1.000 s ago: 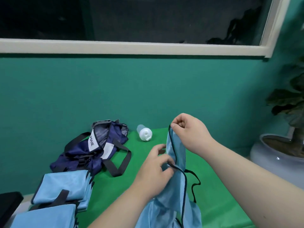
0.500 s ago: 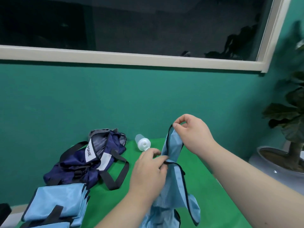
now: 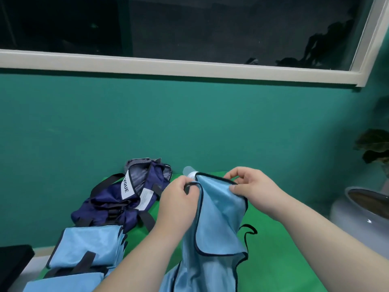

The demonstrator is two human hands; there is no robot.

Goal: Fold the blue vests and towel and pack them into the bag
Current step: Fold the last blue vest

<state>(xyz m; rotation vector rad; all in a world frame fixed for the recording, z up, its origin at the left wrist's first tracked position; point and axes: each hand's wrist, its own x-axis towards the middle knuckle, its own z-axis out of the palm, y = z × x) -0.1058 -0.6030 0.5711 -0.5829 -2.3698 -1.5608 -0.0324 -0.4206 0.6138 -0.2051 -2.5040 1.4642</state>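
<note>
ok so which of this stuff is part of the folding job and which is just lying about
Part of the job:
held blue vest
folded vests
navy bag

Just lying about:
white bottle
plant pot
black object

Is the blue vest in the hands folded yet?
Not folded. The left hand and right hand hold the vest up by its top edge; the rest hangs loose.

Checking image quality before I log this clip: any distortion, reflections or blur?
Head view: the window frame bows slightly from wide-angle distortion; the dark pane reflects faint shapes; lighting is even, and the blue vest pinched by the left hand and right hand looks reasonably sharp.
</note>
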